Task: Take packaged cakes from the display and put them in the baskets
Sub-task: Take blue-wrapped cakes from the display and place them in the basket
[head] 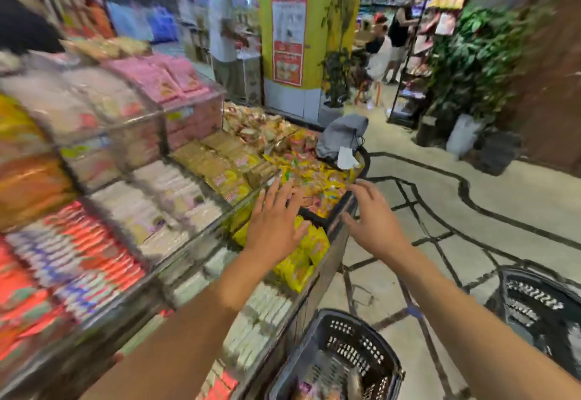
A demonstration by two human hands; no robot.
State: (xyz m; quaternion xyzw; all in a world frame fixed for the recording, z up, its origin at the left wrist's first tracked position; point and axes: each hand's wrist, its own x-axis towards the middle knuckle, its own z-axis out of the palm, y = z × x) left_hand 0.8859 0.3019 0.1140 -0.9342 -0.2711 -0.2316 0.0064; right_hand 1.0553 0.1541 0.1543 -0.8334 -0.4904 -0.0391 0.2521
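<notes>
From the head view we see both of our arms stretched out over the corner of the display table (341, 207), and much of the picture is smeared by motion.

Our left grip (273, 226) is spread wide with straight fingers and the palm down, holding nothing. Directly under it and just nearer to us lie the yellow packaged cakes (301, 261), heaped in the corner bin. We cannot tell whether the palm touches them. Beyond its fingertips is a pile of mixed bright packets (314, 176), and to its left are rows of white packets (169, 198).

Our right grip (374, 223) is apart from the left, just right of the yellow packaged cakes. Its fingers are loosely bent and parted and it carries nothing. It hangs over the table's dark rim, partly above the floor (471, 211).

Below both grips, close to our body, stands a dark basket (345, 333) with a few packets in its bottom. A second basket (540, 302) stands on the floor, well to the right of the right grip.

Farther out, past the fingertips, a grey bag (342, 135) rests at the table's far end, before a yellow pillar (298, 37).
</notes>
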